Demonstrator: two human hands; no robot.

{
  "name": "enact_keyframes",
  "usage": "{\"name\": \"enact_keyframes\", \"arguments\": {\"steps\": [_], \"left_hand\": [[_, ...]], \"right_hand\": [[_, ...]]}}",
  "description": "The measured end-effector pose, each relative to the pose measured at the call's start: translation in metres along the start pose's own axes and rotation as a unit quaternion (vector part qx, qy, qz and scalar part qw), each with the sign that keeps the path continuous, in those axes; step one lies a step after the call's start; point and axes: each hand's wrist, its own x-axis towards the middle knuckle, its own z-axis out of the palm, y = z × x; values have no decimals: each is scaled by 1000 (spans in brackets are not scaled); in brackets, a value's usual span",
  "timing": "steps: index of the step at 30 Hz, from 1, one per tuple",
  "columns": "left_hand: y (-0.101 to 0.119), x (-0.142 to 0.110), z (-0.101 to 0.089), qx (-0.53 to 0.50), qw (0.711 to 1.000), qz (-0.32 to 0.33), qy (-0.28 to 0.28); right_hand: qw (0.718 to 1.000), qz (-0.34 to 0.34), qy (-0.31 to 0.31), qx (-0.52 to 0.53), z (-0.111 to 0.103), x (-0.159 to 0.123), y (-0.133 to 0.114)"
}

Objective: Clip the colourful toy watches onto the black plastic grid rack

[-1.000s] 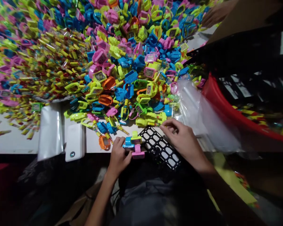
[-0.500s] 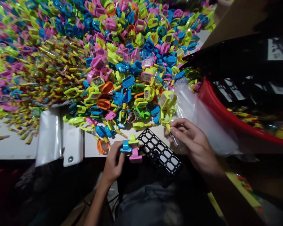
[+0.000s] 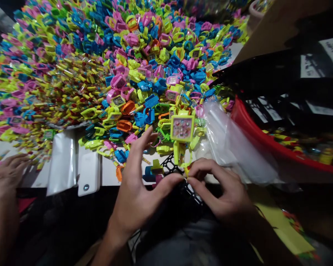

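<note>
My right hand [image 3: 220, 184] pinches the lower end of a yellow toy watch [image 3: 182, 128] between thumb and fingers. The watch stands upright above the hand, its square face with small coloured dots turned toward me. My left hand [image 3: 144, 188] is open, index finger raised and thumb stretched out so that its tip meets the right fingertips. Whether that thumb presses on the toy I cannot tell. Beneath both hands lies a black grid rack [image 3: 170, 165], partly covered. Blue, yellow and pink toy pieces [image 3: 152, 171] sit behind my left thumb, partly hidden.
A large heap of colourful toy watches [image 3: 144, 85] covers the table, with yellow wrapped sticks [image 3: 74, 88] at left. A clear plastic bag [image 3: 222, 136] lies beside a red tub [image 3: 246, 129]. A white power bank [image 3: 88, 173] rests at the edge. Another person's hand [image 3: 11, 177] reaches in at left.
The right hand has brought the yellow toy watch left and turned its face toward me. My left hand has left the small coloured pieces and moved right. Another person's hand has appeared at left.
</note>
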Motion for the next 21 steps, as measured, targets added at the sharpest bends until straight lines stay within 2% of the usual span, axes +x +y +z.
{"name": "enact_keyframes", "arguments": {"steps": [2, 4, 6, 9, 11, 13, 15, 18, 21], "left_hand": [[8, 8, 8, -14, 999, -8, -28], [14, 12, 12, -62, 998, -8, -9], [18, 12, 9, -156, 985, 12, 70], [14, 10, -5, -289, 932, 50, 215], [0, 4, -15, -298, 923, 54, 240], [-20, -7, -20, -277, 932, 10, 235], [-41, -22, -15, -266, 925, -74, 261], [-65, -46, 4, -246, 909, -177, 287], [-77, -67, 22, -244, 902, -241, 263]], "right_hand": [[998, -52, -10, -45, 0, -4, -8], [995, -57, -18, -78, 0, -7, -8], [997, -6, -28, -74, 1, -8, 1], [995, 93, -36, -10, 6, -6, 26], [990, 137, -29, 34, 11, -2, 42], [985, 158, -24, 59, 19, 3, 52], [983, 162, -32, 78, 30, 10, 59], [982, 144, -65, 106, 46, 21, 65], [981, 116, -102, 115, 58, 28, 73]]}}
